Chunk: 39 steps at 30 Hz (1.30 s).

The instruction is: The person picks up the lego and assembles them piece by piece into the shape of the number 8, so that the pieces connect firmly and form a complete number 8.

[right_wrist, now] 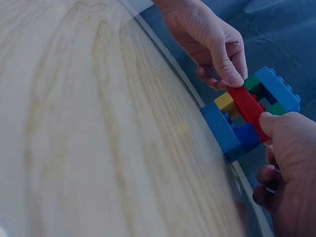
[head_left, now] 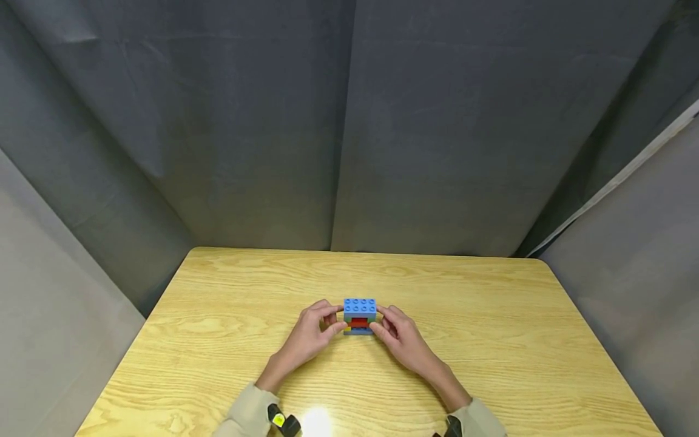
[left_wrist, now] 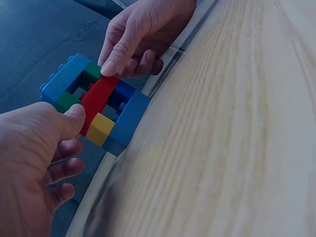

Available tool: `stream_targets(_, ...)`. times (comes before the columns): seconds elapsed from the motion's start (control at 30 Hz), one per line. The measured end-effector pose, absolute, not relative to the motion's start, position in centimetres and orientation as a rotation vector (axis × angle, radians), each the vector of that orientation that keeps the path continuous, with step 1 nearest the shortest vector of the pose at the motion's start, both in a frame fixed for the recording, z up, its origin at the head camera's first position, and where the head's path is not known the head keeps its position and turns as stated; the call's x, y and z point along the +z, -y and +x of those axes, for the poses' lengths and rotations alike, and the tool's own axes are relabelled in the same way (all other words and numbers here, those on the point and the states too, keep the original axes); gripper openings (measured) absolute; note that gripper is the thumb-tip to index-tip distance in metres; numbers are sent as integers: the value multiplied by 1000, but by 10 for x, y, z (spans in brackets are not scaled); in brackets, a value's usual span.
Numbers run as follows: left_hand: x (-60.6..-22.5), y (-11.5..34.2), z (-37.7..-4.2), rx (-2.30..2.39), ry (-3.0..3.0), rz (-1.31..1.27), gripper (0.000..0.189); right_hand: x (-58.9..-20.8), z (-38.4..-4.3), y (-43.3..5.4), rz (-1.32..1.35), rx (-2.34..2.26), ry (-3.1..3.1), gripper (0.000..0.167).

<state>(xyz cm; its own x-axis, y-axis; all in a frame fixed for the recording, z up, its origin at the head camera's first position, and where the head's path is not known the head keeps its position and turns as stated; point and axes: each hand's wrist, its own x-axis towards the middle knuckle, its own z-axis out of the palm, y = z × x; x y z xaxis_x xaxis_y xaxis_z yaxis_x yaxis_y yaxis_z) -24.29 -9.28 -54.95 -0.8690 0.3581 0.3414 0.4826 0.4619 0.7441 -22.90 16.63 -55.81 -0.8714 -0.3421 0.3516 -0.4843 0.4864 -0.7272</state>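
Note:
A small stack of toy building bricks stands on the table in front of me, gripped from both ends. Its base is a long blue brick. Over that sit a yellow brick and a darker blue one, bridged by a red brick. Two green bricks carry a studded blue brick on top. My left hand pinches the left end, thumb against the red brick. My right hand pinches the right end, its thumb also at the red brick.
The wooden table reaches back to a grey curtain. Pale panels flank it at both sides. A bright light reflection shows near the front edge. Both wrists wear dark straps over beige sleeves.

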Motion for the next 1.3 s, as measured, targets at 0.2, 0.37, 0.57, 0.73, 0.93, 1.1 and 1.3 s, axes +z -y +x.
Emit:
stream_targets(0.2,-550,91,-243,-1367,2594,-724,34,-557,-229,-167,707,1339,2575,40)
stream_targets(0.37,-551,89,-243,-1358,2593,-720,33,-555,-228,-167,698,1354,2572,40)
stream_targets(0.57,-551,87,-241,-1365,2581,-729,33,-555,-228,-168,696,1349,2582,39)
stream_targets(0.73,-551,86,-240,-1367,2565,-734,34,-552,-227,-166,694,1340,2580,32)
stream_targets(0.93,-554,83,-239,-1364,2535,-698,34,-549,-224,-161,651,1211,2620,27)
stream_targets(1.1,-555,80,-237,-1378,2515,-668,33,-548,-221,-156,585,1102,2659,28)
stream_targets(1.3,-555,78,-236,-1361,2509,-655,32,-547,-218,-153,537,1007,2665,25)
